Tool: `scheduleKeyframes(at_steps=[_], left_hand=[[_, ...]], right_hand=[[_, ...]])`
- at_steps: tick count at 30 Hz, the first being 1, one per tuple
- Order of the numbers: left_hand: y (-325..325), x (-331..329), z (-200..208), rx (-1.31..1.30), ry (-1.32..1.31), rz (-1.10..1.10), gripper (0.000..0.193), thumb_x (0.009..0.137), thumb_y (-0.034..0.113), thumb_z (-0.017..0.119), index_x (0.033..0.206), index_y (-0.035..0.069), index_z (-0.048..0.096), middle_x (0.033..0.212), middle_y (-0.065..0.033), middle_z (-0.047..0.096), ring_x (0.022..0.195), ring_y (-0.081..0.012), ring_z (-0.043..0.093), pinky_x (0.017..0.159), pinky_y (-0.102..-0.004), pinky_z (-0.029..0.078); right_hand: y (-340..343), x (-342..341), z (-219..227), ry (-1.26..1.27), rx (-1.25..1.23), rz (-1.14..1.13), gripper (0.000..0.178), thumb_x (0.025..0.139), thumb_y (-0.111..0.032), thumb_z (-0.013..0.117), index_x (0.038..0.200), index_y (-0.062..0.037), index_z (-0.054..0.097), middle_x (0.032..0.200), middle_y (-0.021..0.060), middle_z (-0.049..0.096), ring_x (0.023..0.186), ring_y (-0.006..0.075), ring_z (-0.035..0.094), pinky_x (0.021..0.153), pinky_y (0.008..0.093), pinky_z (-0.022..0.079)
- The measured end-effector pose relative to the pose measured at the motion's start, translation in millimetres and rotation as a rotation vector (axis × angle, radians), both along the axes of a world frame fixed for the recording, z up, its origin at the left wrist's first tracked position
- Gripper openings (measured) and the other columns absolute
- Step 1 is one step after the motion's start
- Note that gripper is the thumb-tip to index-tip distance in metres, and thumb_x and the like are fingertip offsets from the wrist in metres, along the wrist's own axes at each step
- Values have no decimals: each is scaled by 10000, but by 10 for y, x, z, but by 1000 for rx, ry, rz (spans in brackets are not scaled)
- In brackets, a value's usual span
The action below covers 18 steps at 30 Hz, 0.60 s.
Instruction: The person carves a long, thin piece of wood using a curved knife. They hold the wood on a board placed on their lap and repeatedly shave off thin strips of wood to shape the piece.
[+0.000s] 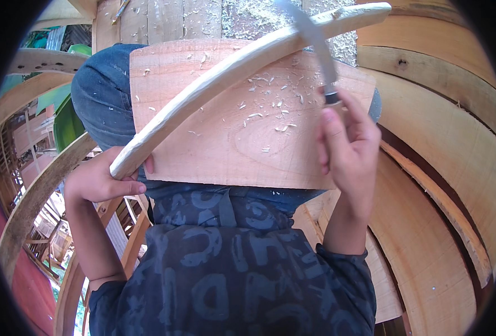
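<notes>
A long, pale, curved wooden stick, its bark gone and its sides faceted, slants over a flat wooden board on my lap. My left hand is closed round the stick's near end, at the board's left edge. In my right hand is the short handle of a knife with a long blade, slightly blurred. The blade points away from me and crosses the stick toward its far end; whether it touches the wood I cannot tell. Curled shavings lie scattered on the board.
Beyond the board, a plank floor carries a heap of shavings. Wide wooden planks line the right side. At left, wooden slats have gaps with green leaves beyond. My jeans-clad knee sits beside the board.
</notes>
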<state>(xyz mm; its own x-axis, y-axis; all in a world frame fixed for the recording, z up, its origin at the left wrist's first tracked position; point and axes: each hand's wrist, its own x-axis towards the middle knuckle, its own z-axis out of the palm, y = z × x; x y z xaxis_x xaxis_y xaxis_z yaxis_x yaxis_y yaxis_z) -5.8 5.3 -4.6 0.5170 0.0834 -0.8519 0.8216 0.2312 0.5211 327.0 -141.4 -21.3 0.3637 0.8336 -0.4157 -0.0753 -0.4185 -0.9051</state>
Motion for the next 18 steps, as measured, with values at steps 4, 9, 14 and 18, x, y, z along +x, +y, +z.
scheduleKeyframes(at_steps=[4, 9, 14, 18], left_hand=[[-38, 10, 31, 8, 13, 29, 397, 701, 235, 822, 1011, 79, 630, 693, 20, 526, 638, -84, 498, 592, -262, 399], [-19, -2, 31, -18, 19, 59, 397, 697, 231, 821, 1005, 72, 628, 694, 22, 518, 642, -86, 493, 588, -268, 393], [-31, -24, 1, 36, -31, 21, 374, 704, 212, 804, 1001, 67, 628, 700, 13, 522, 658, -93, 495, 600, -271, 399], [6, -43, 47, -4, 1, 18, 347, 711, 199, 792, 987, 67, 627, 720, 2, 533, 668, -104, 503, 613, -274, 409]], right_hand=[[52, 208, -66, -28, -35, -111, 306, 951, -106, 564, 1226, 28, 571, 679, -5, 522, 442, 21, 419, 364, 181, 293], [2, -19, -52, 29, 38, 5, 248, 919, -74, 620, 1130, 56, 613, 699, -9, 576, 513, 7, 446, 435, 169, 324], [-3, 2, -169, -109, 76, -199, 262, 952, -126, 580, 1148, 45, 610, 645, -3, 522, 439, 24, 418, 357, 183, 274], [-11, 156, -102, -204, 48, -130, 262, 921, -98, 629, 1121, 71, 625, 771, 20, 608, 609, 45, 517, 539, 194, 396]])
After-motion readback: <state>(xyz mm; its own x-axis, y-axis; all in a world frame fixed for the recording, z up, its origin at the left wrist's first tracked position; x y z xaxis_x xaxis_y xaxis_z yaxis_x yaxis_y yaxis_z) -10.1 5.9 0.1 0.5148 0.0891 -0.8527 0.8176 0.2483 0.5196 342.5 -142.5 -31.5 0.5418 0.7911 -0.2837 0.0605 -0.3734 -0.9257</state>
